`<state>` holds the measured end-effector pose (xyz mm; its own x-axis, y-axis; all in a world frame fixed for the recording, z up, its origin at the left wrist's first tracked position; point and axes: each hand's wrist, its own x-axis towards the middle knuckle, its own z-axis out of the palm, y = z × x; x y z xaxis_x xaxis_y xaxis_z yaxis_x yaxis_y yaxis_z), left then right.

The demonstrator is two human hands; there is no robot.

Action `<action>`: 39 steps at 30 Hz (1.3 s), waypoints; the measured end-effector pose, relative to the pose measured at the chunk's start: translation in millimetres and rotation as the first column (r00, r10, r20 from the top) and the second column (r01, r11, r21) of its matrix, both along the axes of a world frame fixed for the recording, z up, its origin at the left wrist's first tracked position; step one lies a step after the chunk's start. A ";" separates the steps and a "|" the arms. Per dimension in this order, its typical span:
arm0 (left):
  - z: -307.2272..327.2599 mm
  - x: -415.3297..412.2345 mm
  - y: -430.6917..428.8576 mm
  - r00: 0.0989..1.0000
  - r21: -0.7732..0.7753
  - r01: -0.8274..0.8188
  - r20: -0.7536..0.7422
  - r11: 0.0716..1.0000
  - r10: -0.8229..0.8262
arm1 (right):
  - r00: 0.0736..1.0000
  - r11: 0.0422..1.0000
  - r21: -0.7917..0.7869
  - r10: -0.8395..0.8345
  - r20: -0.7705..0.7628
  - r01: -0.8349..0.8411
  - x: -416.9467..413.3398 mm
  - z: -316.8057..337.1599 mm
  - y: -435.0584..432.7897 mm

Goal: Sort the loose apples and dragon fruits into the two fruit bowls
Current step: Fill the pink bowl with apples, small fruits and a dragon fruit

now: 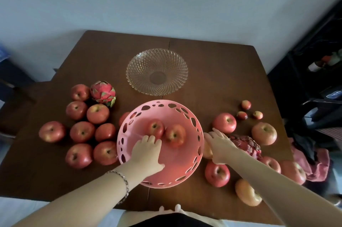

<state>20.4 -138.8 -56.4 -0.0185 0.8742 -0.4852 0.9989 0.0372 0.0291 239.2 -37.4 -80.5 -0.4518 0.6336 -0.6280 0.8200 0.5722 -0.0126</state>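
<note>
Left hand (148,150) relaxed in pink bowl (177,163), fingertips (152,138) touching apple (155,127) | right hand (220,143) flat, released, bowl's 3 o'clock.

Pink plastic bowl (194,121); cut-glass bowl (177,63); wood table (222,71).

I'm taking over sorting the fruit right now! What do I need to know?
Left hand: open, inside the pink holey plastic bowl, beside a red apple.
Right hand: open, over a yellowish apple at the bowl's right rim.
Done: that red apple and a second red apple lie in the pink bowl.
Left: the clear patterned glass bowl holds nothing; one pink dragon fruit sits left, another dragon fruit beside the right forearm; many loose apples on the brown wooden table.
</note>
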 end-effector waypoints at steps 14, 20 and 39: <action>-12.9 -20.2 -5.3 0.979 -0.055 -0.204 0.000 0.977 0.204 | 0.900 0.934 0.026 -0.337 -0.277 0.357 -5.5 13.2 -5.5; -16.3 -26.2 -6.5 0.978 0.009 -0.208 0.032 0.978 0.208 | 0.411 0.690 -0.133 -0.562 -0.718 0.712 -3.5 97.7 5.3; -23.8 -38.9 -11.1 0.939 0.008 -0.294 0.190 0.956 0.288 | 0.616 0.648 -0.463 -0.749 -0.244 0.604 -87.6 39.3 -48.3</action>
